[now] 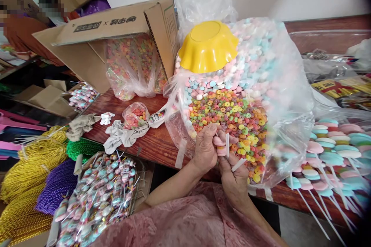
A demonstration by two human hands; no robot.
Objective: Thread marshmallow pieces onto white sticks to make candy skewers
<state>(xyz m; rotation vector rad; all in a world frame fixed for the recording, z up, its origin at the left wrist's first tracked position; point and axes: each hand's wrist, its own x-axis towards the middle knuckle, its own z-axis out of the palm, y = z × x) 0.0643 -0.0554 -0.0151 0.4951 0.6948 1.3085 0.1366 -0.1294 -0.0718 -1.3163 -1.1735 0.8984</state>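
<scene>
My left hand (206, 148) is closed, its fingers pinching pink candy pieces (221, 147) with a yellowish layer between them. Just beside it, my right hand (234, 173) is closed around white sticks (239, 164), two of whose ends show between the fingers. The hands almost touch, and the fingers partly hide how the sticks and the candy meet. Beneath and beyond them lie many small ring gummies (226, 110) in yellow, orange, green and red. Pink, blue and white button-shaped candies (249, 52) fill the clear plastic bag (292, 73) behind.
A yellow scalloped bowl (208, 48) sits upside down on the candies. At left are an open cardboard box (116, 21) with bagged gummies, grey gloves (124, 136) and a tray of wrapped candies (104, 193). Stick candies (327, 154) lie at right. Another person (29, 34) is at far left.
</scene>
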